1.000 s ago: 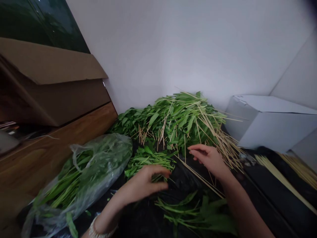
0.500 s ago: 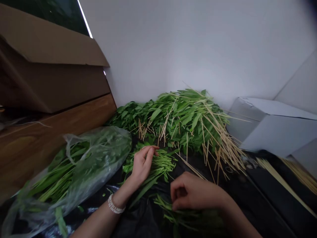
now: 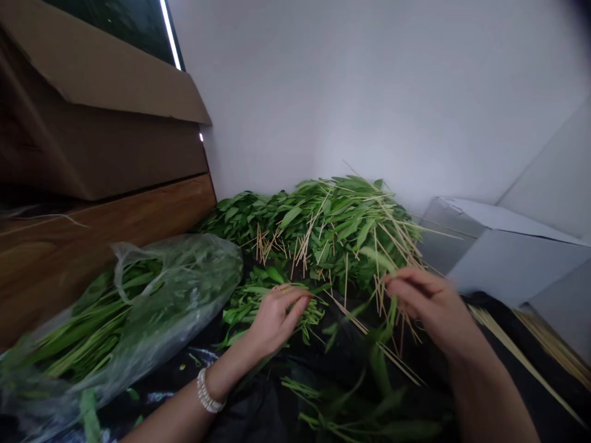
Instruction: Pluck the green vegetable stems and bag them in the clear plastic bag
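Observation:
My right hand (image 3: 431, 311) pinches a leafy green stem (image 3: 379, 360), raised above the dark sheet, with its narrow leaves hanging down. My left hand (image 3: 279, 317) is closed, thumb against fingers, over a bunch of cut greens (image 3: 244, 301); what lies between its fingertips is too small to make out. A loose heap of leafy greens (image 3: 318, 412) lies in front of me, below both hands. Behind them is a large pile of leafy greens (image 3: 341, 227) with thin wooden sticks (image 3: 305, 243) poking out of it.
A clear plastic bag (image 3: 184, 295) full of long greens lies at the left, beside a wooden board (image 3: 138, 215) and a cardboard box (image 3: 124, 147). A white box (image 3: 521, 258) stands at the right. More sticks (image 3: 517, 357) lie at the right, and a white wall (image 3: 323, 92) rises behind.
My right hand has moved up and to the right from the front heap, bringing a leafy stem with it. My left hand has shifted slightly right and down.

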`<state>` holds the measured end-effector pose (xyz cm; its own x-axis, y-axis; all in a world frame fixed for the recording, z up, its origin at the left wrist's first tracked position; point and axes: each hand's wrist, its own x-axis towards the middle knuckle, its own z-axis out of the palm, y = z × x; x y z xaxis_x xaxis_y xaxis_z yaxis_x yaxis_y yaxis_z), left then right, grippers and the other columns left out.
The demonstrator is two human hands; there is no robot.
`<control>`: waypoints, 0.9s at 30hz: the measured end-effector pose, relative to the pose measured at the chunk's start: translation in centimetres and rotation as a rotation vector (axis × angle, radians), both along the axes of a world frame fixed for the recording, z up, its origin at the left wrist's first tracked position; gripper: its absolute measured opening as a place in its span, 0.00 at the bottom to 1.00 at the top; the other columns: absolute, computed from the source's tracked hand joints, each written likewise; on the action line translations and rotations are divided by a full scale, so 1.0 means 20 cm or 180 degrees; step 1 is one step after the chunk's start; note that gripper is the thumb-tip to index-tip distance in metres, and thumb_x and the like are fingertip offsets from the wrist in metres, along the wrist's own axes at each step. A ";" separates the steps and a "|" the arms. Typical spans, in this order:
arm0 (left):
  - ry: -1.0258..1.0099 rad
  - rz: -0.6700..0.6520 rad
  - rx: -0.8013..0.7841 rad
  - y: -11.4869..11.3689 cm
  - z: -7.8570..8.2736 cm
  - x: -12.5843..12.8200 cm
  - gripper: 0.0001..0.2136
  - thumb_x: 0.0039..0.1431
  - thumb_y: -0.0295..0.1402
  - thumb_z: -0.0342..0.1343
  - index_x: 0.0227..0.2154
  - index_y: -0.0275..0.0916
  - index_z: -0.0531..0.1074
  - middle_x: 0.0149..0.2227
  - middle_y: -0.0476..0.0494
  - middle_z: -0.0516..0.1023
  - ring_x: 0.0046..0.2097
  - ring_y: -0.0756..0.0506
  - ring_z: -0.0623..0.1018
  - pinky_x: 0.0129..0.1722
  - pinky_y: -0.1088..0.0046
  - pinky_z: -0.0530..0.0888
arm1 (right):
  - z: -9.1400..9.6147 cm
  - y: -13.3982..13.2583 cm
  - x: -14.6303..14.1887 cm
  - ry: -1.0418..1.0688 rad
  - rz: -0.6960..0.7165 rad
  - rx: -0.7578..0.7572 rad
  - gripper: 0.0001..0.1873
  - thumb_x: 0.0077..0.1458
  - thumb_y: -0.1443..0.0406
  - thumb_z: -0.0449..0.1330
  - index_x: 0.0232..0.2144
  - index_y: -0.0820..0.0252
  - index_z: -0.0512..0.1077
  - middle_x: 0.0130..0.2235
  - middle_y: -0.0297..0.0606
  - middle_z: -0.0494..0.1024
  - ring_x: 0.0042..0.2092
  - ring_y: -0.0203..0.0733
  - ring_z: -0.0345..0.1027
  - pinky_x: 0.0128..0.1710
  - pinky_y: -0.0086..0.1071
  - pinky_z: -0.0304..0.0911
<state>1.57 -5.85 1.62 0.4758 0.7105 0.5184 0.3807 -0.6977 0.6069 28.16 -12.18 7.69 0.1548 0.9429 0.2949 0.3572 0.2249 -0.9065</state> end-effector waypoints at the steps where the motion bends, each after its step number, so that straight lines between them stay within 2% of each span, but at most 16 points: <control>1: 0.0075 -0.0062 0.0068 0.00 -0.01 0.01 0.15 0.66 0.36 0.44 0.40 0.39 0.76 0.34 0.41 0.80 0.39 0.43 0.76 0.42 0.67 0.69 | 0.00 0.01 0.04 0.0547 -0.0424 0.0418 0.09 0.50 0.58 0.64 0.31 0.55 0.74 0.27 0.31 0.72 0.24 0.33 0.61 0.22 0.26 0.56; 3: 0.0138 -0.0114 0.0145 -0.01 -0.01 0.01 0.15 0.66 0.35 0.44 0.40 0.39 0.76 0.33 0.42 0.79 0.38 0.43 0.75 0.42 0.67 0.68 | -0.02 0.03 0.08 0.1411 -0.0763 0.1005 0.09 0.48 0.58 0.66 0.31 0.54 0.72 0.29 0.31 0.73 0.24 0.32 0.61 0.20 0.26 0.56; 5: 0.0074 -0.0093 0.0107 -0.01 -0.01 0.01 0.15 0.66 0.35 0.44 0.39 0.39 0.76 0.34 0.41 0.79 0.39 0.43 0.75 0.43 0.67 0.68 | -0.03 0.05 0.08 0.1884 -0.0714 0.1154 0.09 0.47 0.60 0.67 0.29 0.55 0.72 0.31 0.31 0.74 0.25 0.32 0.64 0.21 0.26 0.59; 9: -0.0428 0.0178 -0.0379 0.01 -0.01 -0.01 0.15 0.66 0.37 0.45 0.33 0.38 0.76 0.31 0.44 0.77 0.36 0.45 0.75 0.40 0.70 0.68 | -0.07 0.10 0.02 0.2217 -0.0474 0.0793 0.10 0.46 0.60 0.68 0.31 0.56 0.74 0.29 0.31 0.76 0.28 0.31 0.67 0.24 0.25 0.62; 13: -0.1334 0.0432 -0.0956 0.07 0.00 -0.03 0.10 0.63 0.38 0.49 0.40 0.39 0.71 0.25 0.50 0.73 0.31 0.48 0.73 0.35 0.73 0.68 | -0.11 0.13 -0.06 0.2217 -0.0089 0.0417 0.12 0.47 0.59 0.68 0.34 0.56 0.76 0.33 0.35 0.79 0.32 0.34 0.70 0.26 0.26 0.63; 17: -0.1801 0.0433 -0.1128 0.09 0.03 -0.03 0.08 0.54 0.36 0.59 0.29 0.39 0.69 0.26 0.52 0.71 0.29 0.51 0.70 0.32 0.76 0.66 | -0.18 0.15 -0.14 0.2132 0.0232 0.0169 0.11 0.49 0.59 0.67 0.35 0.57 0.77 0.34 0.37 0.80 0.33 0.35 0.70 0.26 0.27 0.62; 20: -0.1616 0.0198 -0.1437 0.06 0.05 -0.02 0.09 0.53 0.37 0.60 0.27 0.37 0.72 0.27 0.50 0.73 0.30 0.50 0.70 0.32 0.75 0.66 | -0.23 0.15 -0.19 0.2176 0.0462 -0.0004 0.10 0.51 0.60 0.66 0.36 0.58 0.77 0.36 0.39 0.80 0.34 0.35 0.69 0.27 0.26 0.62; 23: -0.1436 -0.0289 -0.1728 0.02 0.05 0.00 0.09 0.54 0.37 0.60 0.30 0.36 0.77 0.31 0.46 0.75 0.34 0.48 0.72 0.36 0.73 0.68 | -0.26 0.15 -0.24 0.2282 0.0646 -0.0186 0.10 0.51 0.60 0.66 0.36 0.58 0.77 0.36 0.38 0.80 0.33 0.34 0.69 0.28 0.26 0.62; 27: -0.1603 -0.0773 -0.2213 0.00 0.03 0.02 0.08 0.49 0.36 0.65 0.30 0.36 0.78 0.31 0.46 0.73 0.34 0.49 0.72 0.35 0.74 0.67 | -0.27 0.14 -0.30 0.2382 0.0771 -0.0357 0.12 0.50 0.59 0.67 0.36 0.58 0.77 0.35 0.39 0.80 0.33 0.34 0.71 0.28 0.25 0.63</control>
<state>2.00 -5.88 2.25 0.4862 0.8516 0.1960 -0.1557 -0.1362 0.9784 22.25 -9.31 2.28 0.0609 0.9936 0.0948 -0.4030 0.1114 -0.9084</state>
